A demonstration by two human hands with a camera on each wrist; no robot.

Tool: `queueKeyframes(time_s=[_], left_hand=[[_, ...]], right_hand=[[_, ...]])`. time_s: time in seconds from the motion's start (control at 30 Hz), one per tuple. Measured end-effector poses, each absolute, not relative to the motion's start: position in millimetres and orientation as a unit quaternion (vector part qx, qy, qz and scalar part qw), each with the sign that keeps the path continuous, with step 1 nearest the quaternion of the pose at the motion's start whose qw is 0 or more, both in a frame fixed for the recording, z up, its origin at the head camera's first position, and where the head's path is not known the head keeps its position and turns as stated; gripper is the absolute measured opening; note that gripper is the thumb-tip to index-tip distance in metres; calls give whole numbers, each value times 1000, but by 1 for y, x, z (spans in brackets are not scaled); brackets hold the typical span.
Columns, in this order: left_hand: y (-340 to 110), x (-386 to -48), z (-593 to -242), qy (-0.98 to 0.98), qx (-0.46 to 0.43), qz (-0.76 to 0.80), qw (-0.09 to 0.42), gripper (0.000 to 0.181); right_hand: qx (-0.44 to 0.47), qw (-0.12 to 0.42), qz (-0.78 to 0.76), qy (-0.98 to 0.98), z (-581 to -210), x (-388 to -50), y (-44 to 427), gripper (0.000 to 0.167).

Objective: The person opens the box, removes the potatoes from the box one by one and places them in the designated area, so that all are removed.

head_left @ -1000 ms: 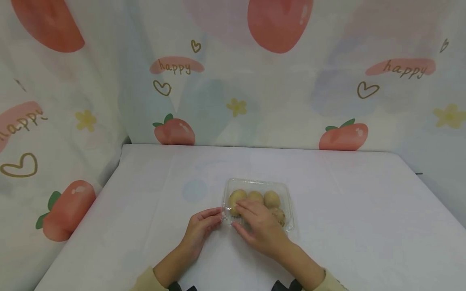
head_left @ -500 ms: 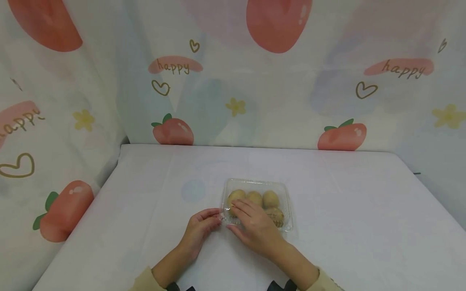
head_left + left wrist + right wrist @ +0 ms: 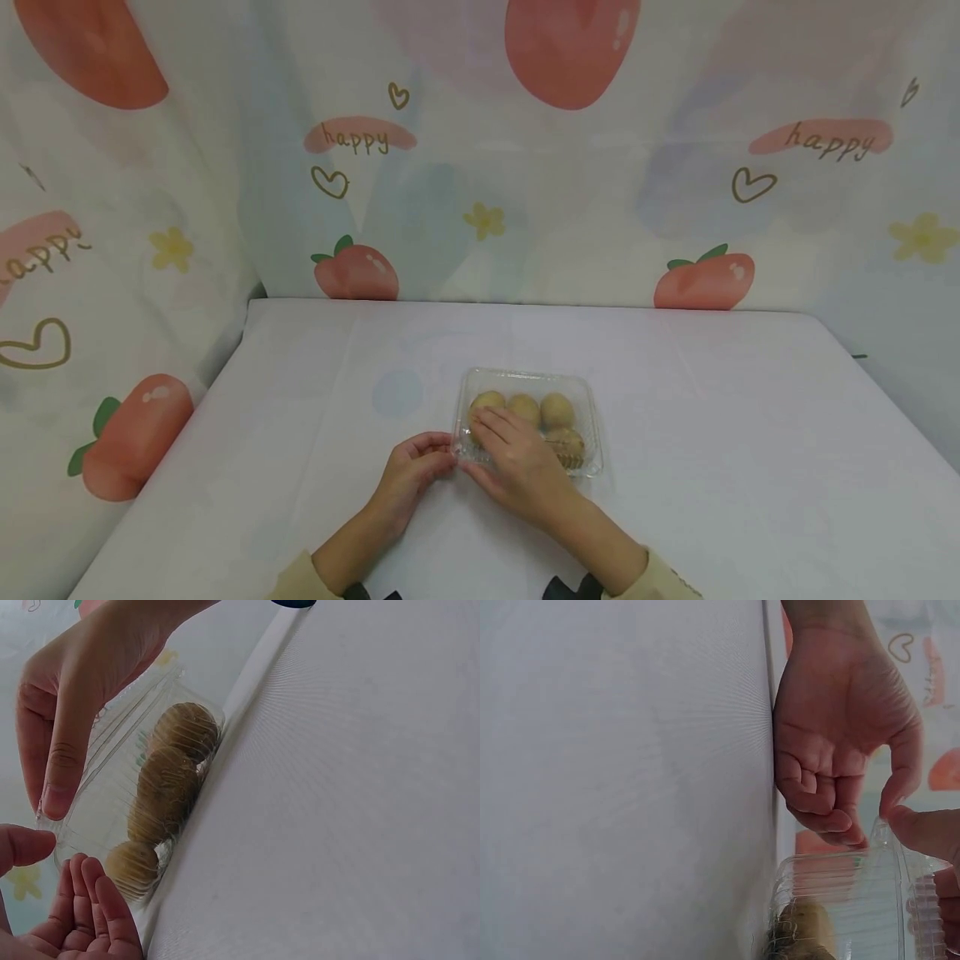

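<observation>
A clear plastic container (image 3: 588, 400) holds several round yellowish-tan pieces (image 3: 557, 411); one at the front right looks browner. My left hand (image 3: 408, 479) is at its front-left corner, thumb on the rim and fingers by the side wall. Over the left part of the container lies my right hand (image 3: 525, 475), fingers nearly straight on top, thumb at the front rim near my left thumb. The left wrist view shows my left hand (image 3: 75, 915) below my right hand (image 3: 82, 697). In the right wrist view, the thumb tips of my left hand (image 3: 840, 712) and right hand (image 3: 930, 832) meet at the corner.
A white cloth (image 3: 720, 442) covers the table under the container. Behind and at the left hangs a pale curtain (image 3: 570, 225) printed with red fruit, hearts and flowers. Beige sleeves (image 3: 300, 577) and dark wrist straps show at the bottom.
My right hand has slid left over the container, its thumb coming to the front-left corner beside my left thumb. My left hand and the container have hardly moved.
</observation>
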State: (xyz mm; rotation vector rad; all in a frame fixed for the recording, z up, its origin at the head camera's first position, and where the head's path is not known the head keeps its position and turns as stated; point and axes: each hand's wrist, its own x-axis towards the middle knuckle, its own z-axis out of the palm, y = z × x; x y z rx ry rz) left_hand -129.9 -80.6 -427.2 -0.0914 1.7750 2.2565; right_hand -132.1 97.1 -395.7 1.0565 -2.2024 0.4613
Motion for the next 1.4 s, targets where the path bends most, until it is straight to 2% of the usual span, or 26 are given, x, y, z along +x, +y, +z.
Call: queueKeyframes(time_s=[0.53, 1.13, 1.4], left_hand=[[-81, -129, -428, 616, -7, 775, 140, 12], [-82, -130, -428, 608, 0, 778, 161, 7], [-79, -129, -425, 614, -6, 774, 154, 7]], right_hand=[[401, 317, 188, -839, -396, -133, 96, 51], [397, 315, 198, -839, -400, -132, 95, 50], [394, 314, 211, -838, -401, -133, 95, 48]])
